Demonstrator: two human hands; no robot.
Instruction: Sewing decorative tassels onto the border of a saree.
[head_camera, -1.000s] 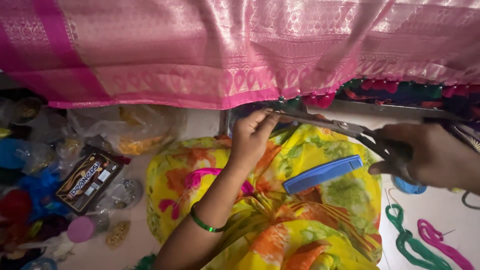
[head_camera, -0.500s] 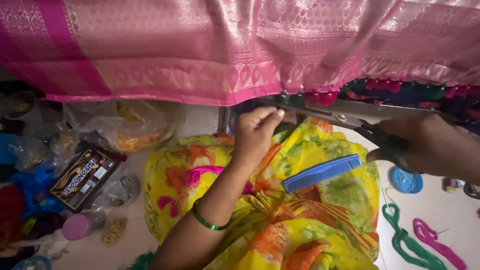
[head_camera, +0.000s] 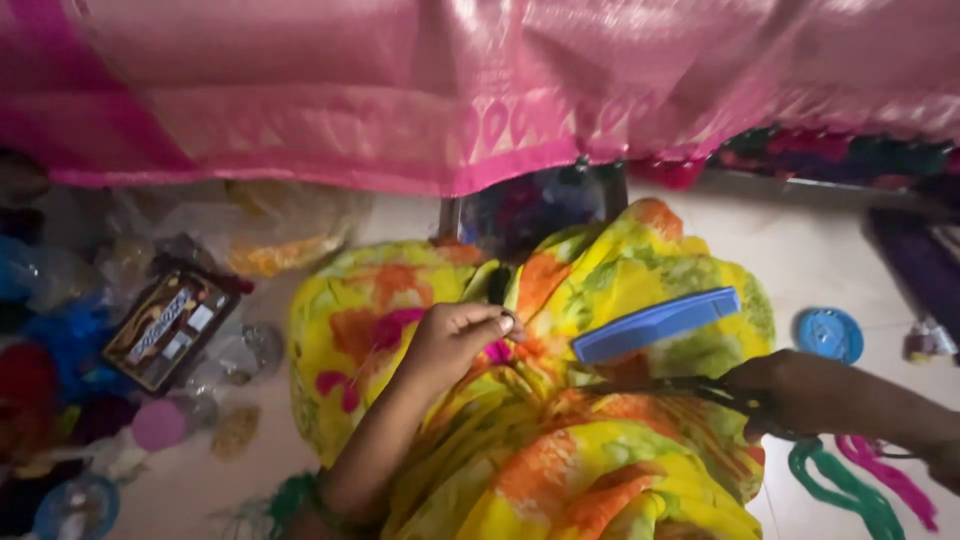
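My left hand (head_camera: 455, 340) rests low over my lap, fingers curled with the tips pinched together; whether anything is between them I cannot tell. My right hand (head_camera: 800, 392) grips dark scissors (head_camera: 690, 388), whose blades point left across the yellow flowered cloth (head_camera: 560, 470) on my lap. A blue comb (head_camera: 655, 324) lies on that cloth just above the scissors. The pink woven fabric (head_camera: 480, 90) hangs across the top of the view, with its darker border edge well above both hands.
Left on the floor lie a dark box (head_camera: 165, 328), plastic bags, a pink round lid (head_camera: 158, 424) and blue clutter. To the right sit a blue disc (head_camera: 829, 333) and green and pink cords (head_camera: 860, 485). A dark frame leg (head_camera: 450, 215) stands under the fabric.
Both hands have dropped from the pink fabric's edge down to my lap. The scissors came down with my right hand and now lie across the yellow cloth.
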